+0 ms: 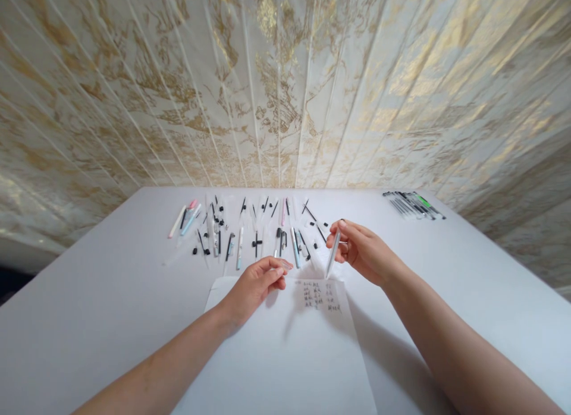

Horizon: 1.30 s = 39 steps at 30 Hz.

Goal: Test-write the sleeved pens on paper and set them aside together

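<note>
A pale, half-transparent pen barrel (333, 254) stands steep, leaning slightly, over the far right corner of a white sheet of paper (276, 355); from here I can't tell whether its lower end touches. It is slim, straight and plain, narrowing toward the bottom. The right hand (361, 248) pinches it near the top between thumb and fingers, and the left hand (261, 279), level with the sheet's far edge, grips a small clear piece (285, 264) in its fingertips. The two hands are apart, with the block of handwriting (319, 296) below and between them. Just beyond the sheet, loose pen parts (257, 244) lie in rough rows, running up toward the far edge of the white table (89, 308). Broad strips of tabletop lie between these rows and the left and right edges, and a bundle of dark pens (413, 205) sits near the far right corner. A gold-patterned wall (276, 88) rises behind the far edge.
</note>
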Each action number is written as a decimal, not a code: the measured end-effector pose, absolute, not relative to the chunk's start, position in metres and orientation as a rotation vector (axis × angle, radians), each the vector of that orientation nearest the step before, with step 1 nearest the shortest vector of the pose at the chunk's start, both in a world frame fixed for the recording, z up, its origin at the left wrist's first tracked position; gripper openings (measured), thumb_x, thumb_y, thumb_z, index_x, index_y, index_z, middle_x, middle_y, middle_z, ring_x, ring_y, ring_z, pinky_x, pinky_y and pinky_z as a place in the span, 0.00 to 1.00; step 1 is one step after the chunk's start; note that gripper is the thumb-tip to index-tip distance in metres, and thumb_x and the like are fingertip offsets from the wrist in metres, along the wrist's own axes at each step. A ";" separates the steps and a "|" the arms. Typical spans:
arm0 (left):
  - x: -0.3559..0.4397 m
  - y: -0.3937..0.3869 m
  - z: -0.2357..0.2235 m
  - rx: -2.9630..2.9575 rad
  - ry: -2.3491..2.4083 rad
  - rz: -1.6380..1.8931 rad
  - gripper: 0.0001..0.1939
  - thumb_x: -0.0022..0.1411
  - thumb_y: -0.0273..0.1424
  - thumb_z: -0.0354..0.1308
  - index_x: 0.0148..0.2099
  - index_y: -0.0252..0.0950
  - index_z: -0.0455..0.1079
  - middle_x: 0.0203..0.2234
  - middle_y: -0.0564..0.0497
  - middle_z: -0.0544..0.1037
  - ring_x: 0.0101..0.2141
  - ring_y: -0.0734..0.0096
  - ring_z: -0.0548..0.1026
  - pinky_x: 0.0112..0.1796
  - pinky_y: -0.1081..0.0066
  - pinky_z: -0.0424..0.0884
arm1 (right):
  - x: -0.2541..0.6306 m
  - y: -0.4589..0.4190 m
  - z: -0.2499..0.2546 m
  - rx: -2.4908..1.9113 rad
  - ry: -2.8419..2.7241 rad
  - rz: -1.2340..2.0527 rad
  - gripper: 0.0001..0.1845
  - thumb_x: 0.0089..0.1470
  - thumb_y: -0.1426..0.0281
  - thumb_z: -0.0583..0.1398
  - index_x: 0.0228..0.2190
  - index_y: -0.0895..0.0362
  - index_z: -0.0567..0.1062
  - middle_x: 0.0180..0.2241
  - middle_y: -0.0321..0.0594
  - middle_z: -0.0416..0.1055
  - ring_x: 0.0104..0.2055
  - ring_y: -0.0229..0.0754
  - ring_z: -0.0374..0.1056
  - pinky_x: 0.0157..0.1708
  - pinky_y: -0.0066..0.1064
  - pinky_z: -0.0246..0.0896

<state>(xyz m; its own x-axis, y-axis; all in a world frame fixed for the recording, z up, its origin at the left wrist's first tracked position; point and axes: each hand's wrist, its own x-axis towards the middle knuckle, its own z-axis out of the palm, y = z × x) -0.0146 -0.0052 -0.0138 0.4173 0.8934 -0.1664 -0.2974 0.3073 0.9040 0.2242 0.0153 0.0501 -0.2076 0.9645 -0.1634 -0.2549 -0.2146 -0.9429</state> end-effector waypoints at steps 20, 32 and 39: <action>-0.003 -0.027 -0.016 1.106 1.099 1.107 0.09 0.58 0.37 0.59 0.30 0.37 0.70 0.46 0.49 0.75 0.29 0.75 0.71 0.35 0.71 0.67 | 0.193 -0.036 0.012 -1.074 -0.452 1.702 0.08 0.47 0.71 0.68 0.30 0.59 0.75 0.25 0.32 0.69 0.22 0.29 0.65 0.24 0.19 0.67; -0.007 -0.016 -0.020 0.913 1.057 1.056 0.11 0.55 0.39 0.61 0.36 0.36 0.73 0.28 0.51 0.75 0.32 0.70 0.73 0.37 0.70 0.67 | 0.176 -0.049 0.004 -0.972 -0.524 1.596 0.15 0.52 0.57 0.61 0.38 0.53 0.75 0.38 0.40 0.75 0.41 0.41 0.71 0.45 0.33 0.65; -0.015 -0.020 -0.016 0.981 1.069 1.004 0.08 0.55 0.38 0.62 0.32 0.38 0.73 0.31 0.51 0.78 0.32 0.70 0.73 0.35 0.71 0.66 | 0.162 -0.053 -0.017 -1.087 -0.817 1.294 0.09 0.52 0.65 0.63 0.28 0.53 0.69 0.20 0.29 0.63 0.25 0.35 0.61 0.32 0.27 0.58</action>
